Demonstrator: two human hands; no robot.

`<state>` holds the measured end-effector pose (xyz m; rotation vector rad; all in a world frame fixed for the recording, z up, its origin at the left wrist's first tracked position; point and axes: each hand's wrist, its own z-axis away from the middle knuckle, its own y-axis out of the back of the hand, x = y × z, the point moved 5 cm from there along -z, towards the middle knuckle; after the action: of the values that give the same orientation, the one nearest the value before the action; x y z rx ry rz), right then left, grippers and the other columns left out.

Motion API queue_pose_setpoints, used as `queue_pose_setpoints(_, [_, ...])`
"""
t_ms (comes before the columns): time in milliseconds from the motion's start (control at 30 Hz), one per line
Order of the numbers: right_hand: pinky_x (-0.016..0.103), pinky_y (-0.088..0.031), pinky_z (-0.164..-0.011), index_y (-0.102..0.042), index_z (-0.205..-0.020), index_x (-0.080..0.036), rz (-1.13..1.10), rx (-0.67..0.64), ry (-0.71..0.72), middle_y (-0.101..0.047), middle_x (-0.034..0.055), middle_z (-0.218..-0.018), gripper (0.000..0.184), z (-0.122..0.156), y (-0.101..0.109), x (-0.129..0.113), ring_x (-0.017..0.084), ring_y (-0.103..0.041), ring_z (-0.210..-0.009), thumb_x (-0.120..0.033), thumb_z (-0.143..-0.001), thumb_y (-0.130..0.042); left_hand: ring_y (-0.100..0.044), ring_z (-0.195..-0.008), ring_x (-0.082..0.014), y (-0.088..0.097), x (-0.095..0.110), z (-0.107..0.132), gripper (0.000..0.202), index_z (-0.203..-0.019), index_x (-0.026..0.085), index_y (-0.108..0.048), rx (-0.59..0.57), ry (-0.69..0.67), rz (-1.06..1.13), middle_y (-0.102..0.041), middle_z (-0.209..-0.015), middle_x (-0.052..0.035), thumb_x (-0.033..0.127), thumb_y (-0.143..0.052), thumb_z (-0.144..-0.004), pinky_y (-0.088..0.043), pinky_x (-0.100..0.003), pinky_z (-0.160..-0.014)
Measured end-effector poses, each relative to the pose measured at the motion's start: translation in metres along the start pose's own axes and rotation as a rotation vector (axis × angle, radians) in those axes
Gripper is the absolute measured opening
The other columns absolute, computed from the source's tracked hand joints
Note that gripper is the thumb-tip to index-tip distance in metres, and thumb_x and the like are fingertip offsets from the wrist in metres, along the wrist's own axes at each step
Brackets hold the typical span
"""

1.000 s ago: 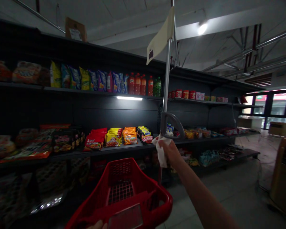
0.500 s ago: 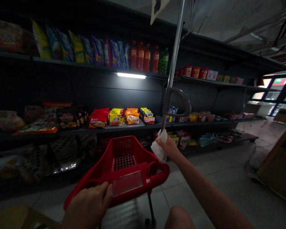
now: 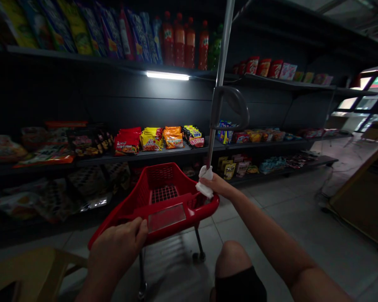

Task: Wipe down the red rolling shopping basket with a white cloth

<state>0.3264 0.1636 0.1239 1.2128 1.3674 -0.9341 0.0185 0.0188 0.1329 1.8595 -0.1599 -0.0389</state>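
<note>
My left hand (image 3: 121, 241) is closed over the left part of the handle of a red shopping cart (image 3: 189, 214). In my right hand (image 3: 219, 183) is a crumpled white cloth (image 3: 204, 191), possibly tissue, wrapped round the low end of a metal pole (image 3: 222, 63). This hand is at the cart's right side, just above the handle's right end. Higher on the pole sits a grey loop-shaped grip (image 3: 239, 109). The pole's foot is hidden behind the cloth. No goods show in the part of the basket that I can see.
Dark shelves run across the front, with snack packets (image 3: 173, 137), red drink bottles (image 3: 179, 40) and a lit tube lamp (image 3: 167, 76). A yellowish stool-like seat (image 3: 28, 268) stands at lower left. At right is a brown box-like stand (image 3: 359, 201). My knee (image 3: 234, 258) is below the cart.
The view has tilted down, so shelves, pole and cart sit higher in the picture. My right hand and the cloth have slid slightly lower toward the cart. My left hand keeps its hold.
</note>
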Motion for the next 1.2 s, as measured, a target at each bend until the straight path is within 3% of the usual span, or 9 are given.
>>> queue_pose_setpoints(67, [0.031, -0.051, -0.065, -0.066, -0.096, -0.019, 0.079, 0.024, 0.074, -0.069, 0.0024, -0.082, 0.036, -0.006, 0.004, -0.017, 0.017, -0.062, -0.07, -0.036, -0.067, -0.08, -0.069, -0.073, -0.0247, -0.001, 0.003, -0.002, 0.044, -0.095, 0.02, -0.073, -0.045, -0.002, -0.11, -0.076, -0.085, -0.0101, 0.033, -0.032, -0.096, -0.044, -0.033, -0.068])
queue_pose_setpoints(200, [0.032, -0.052, -0.083, -0.059, -0.118, -0.024, 0.034, 0.293, 0.327, -0.071, 0.0035, -0.107, 0.045, -0.011, 0.009, -0.044, 0.018, -0.065, -0.091, -0.04, -0.078, -0.07, -0.07, -0.077, -0.0267, -0.004, 0.007, -0.008, 0.045, -0.102, 0.021, -0.072, -0.101, -0.017, -0.233, -0.076, -0.09, -0.0095, 0.032, -0.029, -0.098, -0.044, -0.034, -0.067])
queue_pose_setpoints(433, [0.035, -0.052, -0.077, -0.063, -0.106, -0.017, 0.225, 0.148, 0.121, -0.073, 0.0061, -0.095, 0.039, 0.002, 0.009, 0.004, 0.021, -0.067, -0.083, -0.044, -0.079, -0.067, -0.071, -0.079, -0.0252, -0.002, 0.002, -0.011, 0.048, -0.105, 0.021, -0.073, -0.079, 0.039, -0.232, -0.077, -0.093, -0.0092, 0.036, -0.028, -0.1, -0.044, -0.033, -0.07])
queue_pose_setpoints(567, [0.041, -0.05, -0.09, -0.061, -0.121, -0.019, 0.6, 0.339, 0.31, -0.071, 0.0091, -0.113, 0.038, 0.041, 0.01, -0.044, 0.024, -0.066, -0.1, -0.041, -0.089, -0.058, -0.07, -0.077, -0.0272, -0.005, 0.001, -0.013, 0.046, -0.101, 0.024, -0.074, -0.057, 0.04, -0.216, -0.077, -0.09, -0.0076, 0.038, -0.03, -0.098, -0.043, -0.035, -0.068])
queue_pose_setpoints(667, [0.044, -0.037, -0.11, -0.055, -0.135, -0.022, 0.917, 0.06, 0.6, -0.058, 0.0095, -0.139, 0.047, 0.081, -0.044, -0.074, 0.025, -0.053, -0.128, -0.036, -0.091, -0.059, -0.07, -0.075, -0.027, -0.008, 0.001, -0.016, 0.047, -0.098, 0.024, -0.074, -0.031, 0.006, -0.229, -0.077, -0.088, -0.0074, 0.039, -0.03, -0.098, -0.042, -0.035, -0.067])
queue_pose_setpoints(767, [0.045, -0.034, -0.11, -0.048, -0.142, -0.02, 1.127, -0.252, 0.697, -0.053, 0.0113, -0.145, 0.061, 0.107, -0.093, -0.065, 0.027, -0.049, -0.131, -0.043, -0.088, -0.063, -0.069, -0.074, -0.0255, -0.01, -0.001, -0.019, 0.047, -0.094, 0.023, -0.073, -0.014, -0.018, -0.246, -0.077, -0.087, -0.0077, 0.039, -0.03, -0.099, -0.04, -0.033, -0.065])
queue_pose_setpoints(867, [0.041, -0.04, -0.101, -0.052, -0.139, -0.02, 1.171, -0.269, 0.652, -0.059, 0.012, -0.138, 0.062, 0.102, -0.089, -0.05, 0.026, -0.056, -0.122, -0.056, -0.089, -0.06, -0.07, -0.074, -0.0261, -0.012, -0.004, -0.021, 0.047, -0.088, 0.024, -0.071, -0.034, -0.013, -0.249, -0.076, -0.082, -0.0073, 0.039, -0.028, -0.099, -0.039, -0.033, -0.063])
queue_pose_setpoints(1067, [0.035, -0.041, -0.094, -0.07, -0.098, -0.018, 1.198, -0.142, 0.583, -0.072, 0.0081, -0.098, 0.034, 0.075, -0.025, -0.038, 0.02, -0.063, -0.093, -0.047, -0.096, -0.053, -0.071, -0.077, -0.0287, -0.009, 0.004, -0.021, 0.046, -0.092, 0.024, -0.07, -0.059, 0.01, -0.247, -0.076, -0.086, -0.007, 0.039, -0.027, -0.099, -0.04, -0.034, -0.063])
queue_pose_setpoints(1200, [0.04, -0.039, -0.095, -0.069, -0.112, -0.02, 1.248, 0.032, 0.589, -0.071, 0.0094, -0.096, 0.044, 0.086, -0.058, -0.042, 0.024, -0.061, -0.093, -0.056, -0.093, -0.053, -0.071, -0.074, -0.0278, -0.008, 0.014, -0.023, 0.047, -0.095, 0.023, -0.07, -0.073, 0.031, -0.276, -0.077, -0.087, -0.0074, 0.04, -0.026, -0.099, -0.038, -0.033, -0.06])
